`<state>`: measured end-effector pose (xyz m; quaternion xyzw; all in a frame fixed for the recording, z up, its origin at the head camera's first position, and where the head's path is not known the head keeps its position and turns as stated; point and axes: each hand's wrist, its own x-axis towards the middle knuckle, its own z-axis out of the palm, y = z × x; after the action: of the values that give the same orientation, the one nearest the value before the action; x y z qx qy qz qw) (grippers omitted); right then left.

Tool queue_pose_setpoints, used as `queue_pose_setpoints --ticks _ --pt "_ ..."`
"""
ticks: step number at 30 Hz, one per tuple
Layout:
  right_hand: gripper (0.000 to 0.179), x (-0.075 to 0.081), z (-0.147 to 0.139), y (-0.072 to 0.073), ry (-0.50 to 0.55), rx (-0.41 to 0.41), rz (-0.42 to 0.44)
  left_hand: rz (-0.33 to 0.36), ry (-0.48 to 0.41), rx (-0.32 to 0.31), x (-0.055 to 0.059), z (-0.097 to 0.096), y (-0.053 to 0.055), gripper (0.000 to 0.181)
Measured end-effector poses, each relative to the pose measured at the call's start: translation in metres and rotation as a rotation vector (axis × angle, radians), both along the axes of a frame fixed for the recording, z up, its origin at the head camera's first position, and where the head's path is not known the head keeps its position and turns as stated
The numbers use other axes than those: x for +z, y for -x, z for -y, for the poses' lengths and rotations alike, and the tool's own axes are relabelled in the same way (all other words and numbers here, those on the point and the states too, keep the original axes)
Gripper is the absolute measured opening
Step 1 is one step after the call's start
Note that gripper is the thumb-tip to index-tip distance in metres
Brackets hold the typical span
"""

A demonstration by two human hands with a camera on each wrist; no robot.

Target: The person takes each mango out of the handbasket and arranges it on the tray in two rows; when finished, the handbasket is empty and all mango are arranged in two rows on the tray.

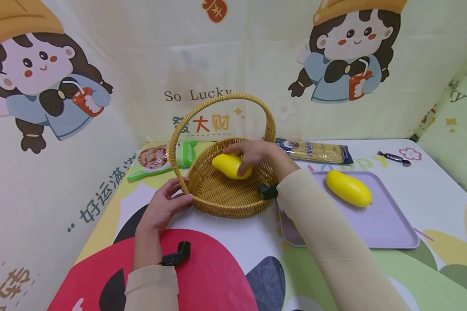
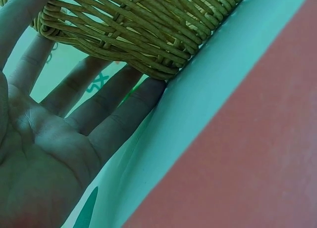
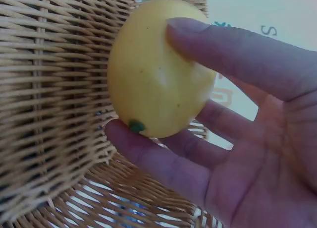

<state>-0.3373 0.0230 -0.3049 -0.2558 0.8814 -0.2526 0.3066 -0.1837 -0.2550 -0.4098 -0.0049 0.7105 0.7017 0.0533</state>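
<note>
A round wicker basket [image 1: 227, 210] with a tall arched handle stands on the table. My left hand [image 1: 163, 206] holds its left side by the handle's foot, thumb at the rim; in the left wrist view the fingers [image 2: 116, 121] lie along the outer weave. Inside the basket, my right hand [image 1: 258, 155] grips a yellow mango [image 1: 226, 166], which lies sideways over the woven floor. The right wrist view shows the thumb on one side of the mango [image 3: 153, 74] and fingers on the other, near its small green stem spot.
A second yellow mango [image 1: 349, 188] lies on a lilac tray [image 1: 389, 229] at the right, partly covered by the right sleeve. Behind the basket are a green snack bag [image 1: 155, 159] and a noodle packet [image 1: 319, 151]. A wrapped candy [image 1: 394, 158] lies far right.
</note>
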Motion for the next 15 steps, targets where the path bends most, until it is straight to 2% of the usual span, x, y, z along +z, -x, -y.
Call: queue_pose_setpoints --ticks 4,11,15 --pt "0.081 0.008 -0.006 -0.003 0.007 0.005 -0.054 -0.007 -0.013 -0.005 0.0 -0.001 0.0 0.052" --pt "0.083 0.019 -0.013 -0.013 0.048 0.047 -0.06 -0.006 -0.014 -0.006 0.001 -0.001 -0.002 0.053" --pt "0.083 0.026 -0.018 -0.022 0.065 0.065 -0.095 -0.005 -0.009 -0.012 0.002 0.0 -0.003 0.052"
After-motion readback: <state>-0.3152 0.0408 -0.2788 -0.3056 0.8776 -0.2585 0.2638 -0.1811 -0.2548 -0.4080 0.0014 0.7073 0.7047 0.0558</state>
